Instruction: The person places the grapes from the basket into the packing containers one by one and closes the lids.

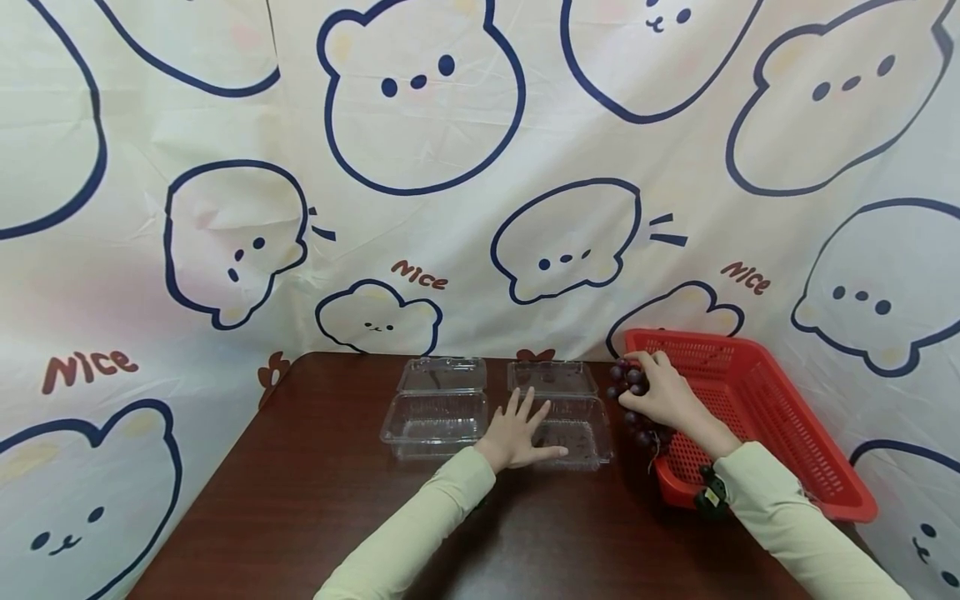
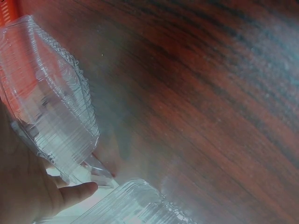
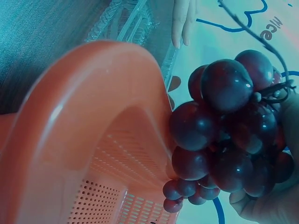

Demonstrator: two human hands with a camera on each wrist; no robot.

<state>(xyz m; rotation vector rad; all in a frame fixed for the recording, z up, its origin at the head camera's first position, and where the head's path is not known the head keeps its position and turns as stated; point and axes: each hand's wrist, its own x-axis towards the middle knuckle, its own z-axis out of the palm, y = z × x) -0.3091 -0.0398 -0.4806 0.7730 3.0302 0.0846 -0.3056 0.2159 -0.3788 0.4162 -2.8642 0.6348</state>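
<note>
Purple grapes (image 3: 236, 128) in the grip of the right hand (image 1: 667, 396), beside the red basket (image 1: 783, 429). Left hand (image 1: 516, 435) with fingers spread, at the clear boxes (image 1: 438, 417) on the bench (image 1: 300, 492). Both lids (image 1: 442, 376) back; no grapes inside yet, so likely just starting.

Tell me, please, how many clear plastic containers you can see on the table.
2: the left container, and the right container between it and the red basket, partly covered by the left hand. Any nested underneath may be hidden.
</note>
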